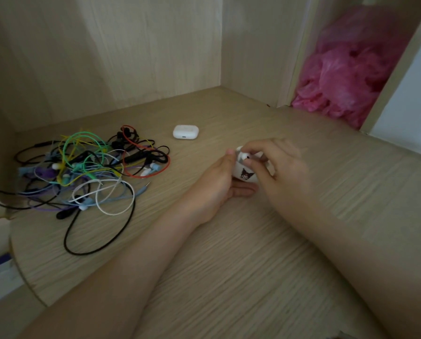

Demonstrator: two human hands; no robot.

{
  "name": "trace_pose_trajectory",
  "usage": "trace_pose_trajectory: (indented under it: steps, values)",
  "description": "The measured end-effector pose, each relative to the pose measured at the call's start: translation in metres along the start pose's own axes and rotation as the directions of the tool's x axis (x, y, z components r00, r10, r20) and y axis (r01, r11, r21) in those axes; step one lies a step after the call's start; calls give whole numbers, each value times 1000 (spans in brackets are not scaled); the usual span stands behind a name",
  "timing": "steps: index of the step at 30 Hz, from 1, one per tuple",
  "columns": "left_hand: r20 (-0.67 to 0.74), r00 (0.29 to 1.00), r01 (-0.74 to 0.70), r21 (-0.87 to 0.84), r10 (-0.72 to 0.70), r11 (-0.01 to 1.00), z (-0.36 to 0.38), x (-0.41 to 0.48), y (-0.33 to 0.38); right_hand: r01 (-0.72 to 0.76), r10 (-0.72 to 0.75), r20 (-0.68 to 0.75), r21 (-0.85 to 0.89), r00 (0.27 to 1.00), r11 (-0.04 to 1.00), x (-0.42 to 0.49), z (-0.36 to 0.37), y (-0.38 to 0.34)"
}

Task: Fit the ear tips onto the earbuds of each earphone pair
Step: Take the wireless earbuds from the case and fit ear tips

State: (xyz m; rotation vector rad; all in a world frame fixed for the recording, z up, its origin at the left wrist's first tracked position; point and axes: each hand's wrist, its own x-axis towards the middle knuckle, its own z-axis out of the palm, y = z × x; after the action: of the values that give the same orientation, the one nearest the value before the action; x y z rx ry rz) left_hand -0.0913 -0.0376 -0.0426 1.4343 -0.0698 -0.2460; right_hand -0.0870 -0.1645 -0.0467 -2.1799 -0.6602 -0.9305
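the left hand [214, 177] cups a white earbud case [244, 174] with a cartoon figure on its front, fingers curled under it, thumb at its rim, low over the wooden surface [253, 253]. the right hand [281, 165] pinches a small white earbud [243, 156] at the case's top. a tangle of coloured wired earphones [87, 167] lies well to the left, with a closed white charging case [185, 131] nearby. a pink plastic bag [346, 79] sits in the side compartment.

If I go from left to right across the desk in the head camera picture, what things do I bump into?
tangled pile of coloured earphone cables → plain white rounded charging case → left hand → white cartoon-printed earbud case it holds → right hand, pinching a small white earbud → crumpled pink plastic bag
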Motion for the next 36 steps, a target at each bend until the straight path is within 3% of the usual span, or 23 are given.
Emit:
trace_pose_trajectory:
  steps: [7, 13, 17, 20, 24, 29, 36]
  values:
    - [4, 1000, 0, 51, 0, 999, 1, 0, 1, 34, -35, -45, -24, 998, 999, 0, 2, -5]
    - [11, 1000, 3, 4, -3, 1000, 1, -2, 2, -40, 40, 12, -9, 999, 999, -2, 2, 2]
    - [18, 1000, -23, 9, 23, 1000, 0, -1, 0, -31, 31, -39, -6, 999, 999, -1, 2, 2]
    - [24, 999, -41, 16, 40, 999, -3, 0, -1, -181, 184, -27, 96, 983, 979, 0, -2, -3]
    - [-55, 997, -56, -30, 54, 998, -1, 3, -3, -388, 356, 216, 132, 909, 912, -4, 2, 2]
    - [-162, 982, -93, 5, 93, 996, -1, 6, -6, -137, 126, 143, 69, 982, 988, -5, 12, 7]
    - [-179, 982, -38, 157, 66, 987, -4, 4, 0, -113, 118, 201, -37, 972, 993, -5, 20, 10]
